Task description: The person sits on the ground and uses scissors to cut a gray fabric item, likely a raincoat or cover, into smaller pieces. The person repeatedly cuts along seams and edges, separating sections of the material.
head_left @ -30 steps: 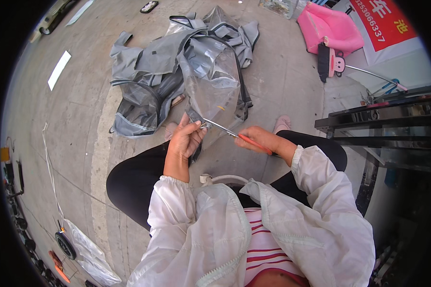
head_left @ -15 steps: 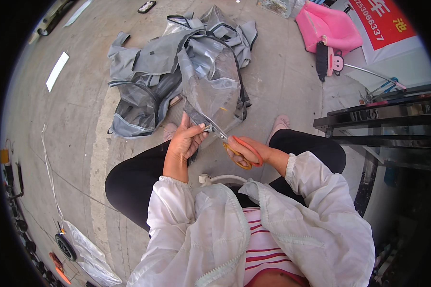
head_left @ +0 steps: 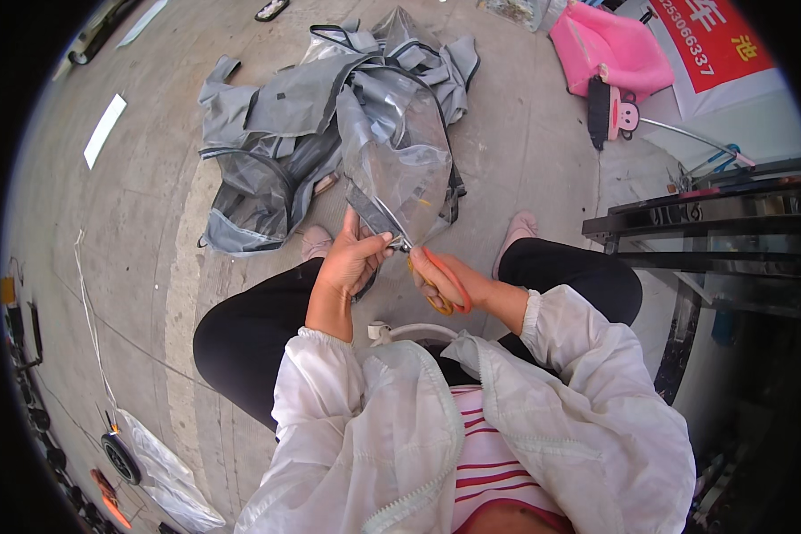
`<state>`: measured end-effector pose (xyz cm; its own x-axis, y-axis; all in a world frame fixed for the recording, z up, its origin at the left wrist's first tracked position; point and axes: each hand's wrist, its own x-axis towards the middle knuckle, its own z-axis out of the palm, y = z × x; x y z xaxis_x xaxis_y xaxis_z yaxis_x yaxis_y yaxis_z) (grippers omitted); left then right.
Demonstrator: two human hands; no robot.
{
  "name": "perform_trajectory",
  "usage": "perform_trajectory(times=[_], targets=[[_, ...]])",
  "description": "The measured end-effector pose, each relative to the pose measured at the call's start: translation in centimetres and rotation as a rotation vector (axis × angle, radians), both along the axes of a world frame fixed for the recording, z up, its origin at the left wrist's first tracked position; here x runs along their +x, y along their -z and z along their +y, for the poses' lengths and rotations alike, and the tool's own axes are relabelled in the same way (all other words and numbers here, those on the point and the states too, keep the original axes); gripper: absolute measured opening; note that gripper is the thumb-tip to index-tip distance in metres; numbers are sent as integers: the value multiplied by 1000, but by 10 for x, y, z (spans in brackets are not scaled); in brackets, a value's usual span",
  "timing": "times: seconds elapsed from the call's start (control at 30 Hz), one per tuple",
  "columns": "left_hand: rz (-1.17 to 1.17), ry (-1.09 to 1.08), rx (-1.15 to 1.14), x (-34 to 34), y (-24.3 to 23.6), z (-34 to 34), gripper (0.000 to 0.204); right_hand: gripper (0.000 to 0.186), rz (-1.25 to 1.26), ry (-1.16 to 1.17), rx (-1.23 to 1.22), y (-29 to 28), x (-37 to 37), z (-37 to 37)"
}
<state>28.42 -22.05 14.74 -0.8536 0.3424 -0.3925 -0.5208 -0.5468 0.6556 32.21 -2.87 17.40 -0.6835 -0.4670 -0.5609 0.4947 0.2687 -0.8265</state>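
A large cover of grey cloth and see-through plastic (head_left: 303, 111) lies heaped on the floor in front of me, with dark binding along its edges. My left hand (head_left: 351, 260) pinches a dark grey edge strip (head_left: 371, 206) of it between thumb and fingers. In my right hand (head_left: 445, 276) is a pair of scissors (head_left: 459, 289) with orange and yellow handles, my fingers in the loops. The blades reach the strip right beside my left fingertips; their tips are hard to make out against the cover.
A pink child-size armchair (head_left: 614, 49) and a black brush with a monkey figure (head_left: 602, 114) stand at the far right. Nearer on the right is a black metal frame (head_left: 703, 214). A small wheel (head_left: 121, 457) and clear plastic sheeting (head_left: 173, 489) lie lower left.
My right hand and the scissors have shifted left and closer to my left hand, and less of the blades shows. The pinched edge has moved slightly right and down.
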Motion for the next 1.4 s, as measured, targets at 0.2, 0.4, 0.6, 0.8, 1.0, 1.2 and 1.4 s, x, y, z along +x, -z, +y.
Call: perform_trajectory(times=[0.2, 0.4, 0.6, 0.8, 1.0, 1.2, 1.4], targets=[[-20, 19, -44, 1, -5, -1, 81, 63, -19, -35, 111, 2, -3, 2], [-14, 62, -98, 1, -6, 3, 82, 63, -51, -35, 129, -3, -14, 4], [-20, 116, -59, 4, 15, 0, 79, 68, 91, -33, 185, 7, -23, 9], [-41, 4, 549, 4, 57, 3, 80, 64, 31, -20, 16, -10, -27, 16], [-308, -148, 571, -36, 61, 30, 50, 62, -12, -34, 4, -10, -26, 30], [-433, -432, 436, -70, 73, 28, 25, 62, 49, -7, 99, 0, -24, 34], [-74, -427, 157, -81, 46, -6, 23, 65, 53, -14, 172, 17, -26, 21]])
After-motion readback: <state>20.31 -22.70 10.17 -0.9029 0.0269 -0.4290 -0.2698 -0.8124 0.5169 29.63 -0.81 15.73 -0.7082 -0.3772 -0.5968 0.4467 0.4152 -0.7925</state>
